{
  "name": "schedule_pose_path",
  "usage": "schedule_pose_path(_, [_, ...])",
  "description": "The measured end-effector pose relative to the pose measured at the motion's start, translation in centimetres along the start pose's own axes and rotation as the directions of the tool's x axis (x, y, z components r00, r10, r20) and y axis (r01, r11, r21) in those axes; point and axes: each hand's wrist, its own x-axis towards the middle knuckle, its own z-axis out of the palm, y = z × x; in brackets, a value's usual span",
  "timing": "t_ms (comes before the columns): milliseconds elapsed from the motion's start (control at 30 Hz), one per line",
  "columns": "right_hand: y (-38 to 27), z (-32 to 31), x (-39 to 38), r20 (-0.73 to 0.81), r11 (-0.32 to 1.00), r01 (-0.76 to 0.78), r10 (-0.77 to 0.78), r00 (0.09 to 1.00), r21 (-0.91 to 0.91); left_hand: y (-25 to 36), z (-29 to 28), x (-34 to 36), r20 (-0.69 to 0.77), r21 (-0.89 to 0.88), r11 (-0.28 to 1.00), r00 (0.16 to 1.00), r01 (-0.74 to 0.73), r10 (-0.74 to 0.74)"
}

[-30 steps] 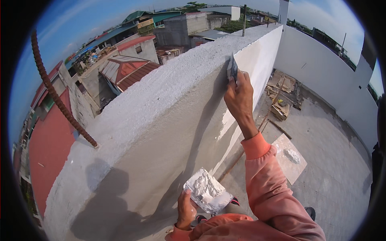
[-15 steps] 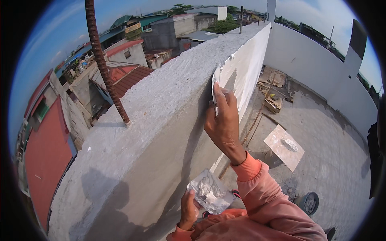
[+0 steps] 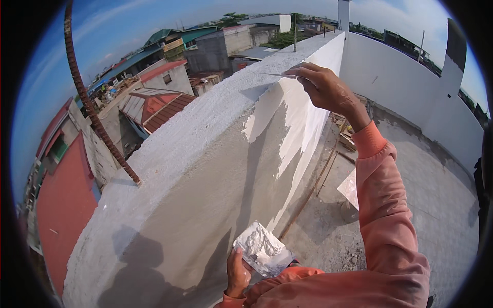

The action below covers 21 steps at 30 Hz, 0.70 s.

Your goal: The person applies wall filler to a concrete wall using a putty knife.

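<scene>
My right hand (image 3: 326, 88) is raised over the wall's top edge, its fingers closed on a putty knife (image 3: 282, 75) seen almost edge-on. Below the blade, a patch of wet white putty (image 3: 264, 115) with ragged edges covers part of the grey wall face (image 3: 205, 195). Low in the view, my left hand (image 3: 238, 273) grips a small flat plate (image 3: 280, 267) by its near left side. A thick heap of white putty (image 3: 262, 245) lies on that plate. The knife's handle is hidden inside my right hand.
A rusty rebar (image 3: 95, 115) sticks up from the rough wall top (image 3: 169, 138), with another rod (image 3: 295, 38) farther off. Rooftops (image 3: 61, 200) lie beyond on the left. Right of the wall, a pale board (image 3: 349, 189) rests on a bucket (image 3: 349, 211), near long rods (image 3: 313, 190) on the floor.
My right hand has lifted the putty knife off the wall face, up and to the right. Fresh white putty shows where the blade was. The plate has shifted slightly left.
</scene>
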Motion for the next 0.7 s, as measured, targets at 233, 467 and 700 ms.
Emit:
schedule_pose_path(233, [-1.8,0.9,-0.1,0.164,0.977,0.197,-0.181,0.970,-0.086,0.7,2.0,-0.3,-0.015,0.016,0.997,0.997,-0.081,0.081])
schedule_pose_path(467, [-4.8,4.8,-5.3,-0.185,0.955,-0.095,0.151,0.971,0.279,0.1,2.8,-1.2,-0.112,-0.025,0.994,0.989,-0.104,0.101])
schedule_pose_path(700, [-6.2,11.4,-6.0,-0.377,0.924,-0.236,0.342,0.861,0.300,-0.6,3.5,-0.8,-0.163,-0.047,0.987,0.976,-0.151,0.141])
